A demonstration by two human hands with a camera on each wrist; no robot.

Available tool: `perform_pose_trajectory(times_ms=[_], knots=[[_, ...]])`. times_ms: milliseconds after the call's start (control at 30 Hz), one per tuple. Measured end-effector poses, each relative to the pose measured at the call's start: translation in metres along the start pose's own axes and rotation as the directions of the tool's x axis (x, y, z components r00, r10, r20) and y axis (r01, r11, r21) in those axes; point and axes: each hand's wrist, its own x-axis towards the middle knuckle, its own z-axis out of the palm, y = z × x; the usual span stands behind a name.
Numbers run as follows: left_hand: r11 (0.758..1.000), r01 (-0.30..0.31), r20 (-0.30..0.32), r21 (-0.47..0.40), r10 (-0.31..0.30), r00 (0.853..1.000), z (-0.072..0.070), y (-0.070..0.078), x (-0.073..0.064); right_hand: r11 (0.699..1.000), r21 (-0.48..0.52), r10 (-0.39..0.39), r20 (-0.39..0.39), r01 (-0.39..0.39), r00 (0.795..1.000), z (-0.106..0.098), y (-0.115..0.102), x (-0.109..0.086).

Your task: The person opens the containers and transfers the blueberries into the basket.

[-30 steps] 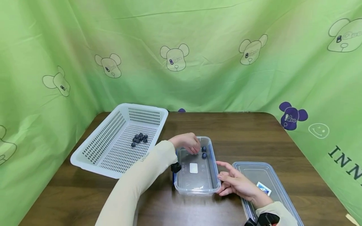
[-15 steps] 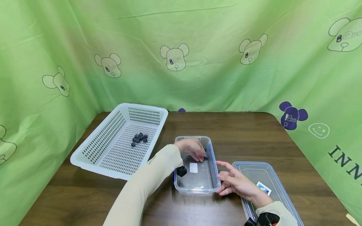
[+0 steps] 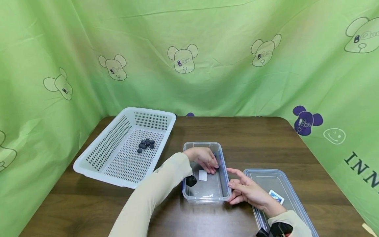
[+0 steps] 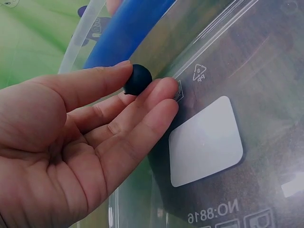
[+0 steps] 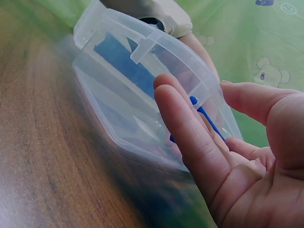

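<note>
My left hand (image 3: pixel 204 159) is inside a clear plastic food container (image 3: pixel 207 191) on the table. In the left wrist view its thumb and fingers pinch a dark blueberry (image 4: pixel 137 80) above the container floor, which bears a white label (image 4: pixel 206 142). Another berry is mostly hidden behind that hand in the head view. My right hand (image 3: pixel 248 192) lies against the container's right side, its fingers fairly straight and touching the wall. Several blueberries (image 3: pixel 144 146) sit together in a white perforated basket (image 3: pixel 102 176) at the left.
A clear lid with a blue-grey edge (image 3: pixel 263 177) lies on the table under my right forearm, a small sticker (image 3: pixel 276 196) on it. The brown wooden table (image 3: pixel 237 138) ends at a green printed cloth (image 3: pixel 148 89) behind.
My left hand has moved rightward and slightly nearer within the container, over where two berries lay in view. My right hand has stayed against the container's side.
</note>
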Motion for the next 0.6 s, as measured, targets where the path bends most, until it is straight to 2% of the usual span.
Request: perform_pose_trajectory(times_ms=[200, 400, 600], knots=[[0.999, -0.038, -0.029, 0.013, 0.039, 0.999, -0.003, 0.004, -0.006, 1.0, -0.009, 0.001, -0.005, -0.001, 1.0, 0.001, -0.001, 0.001], [0.996, -0.077, -0.072, 0.039, 0.079, 0.994, -0.012, 0.02, -0.023, 1.0, -0.016, -0.001, -0.008, 0.001, 1.0, 0.0, 0.0, 0.001], [0.99, -0.141, -0.073, 0.021, 0.142, 0.987, -0.021, 0.028, -0.038, 1.0, -0.006, -0.003, 0.004, 0.003, 1.0, -0.001, 0.001, 0.001]])
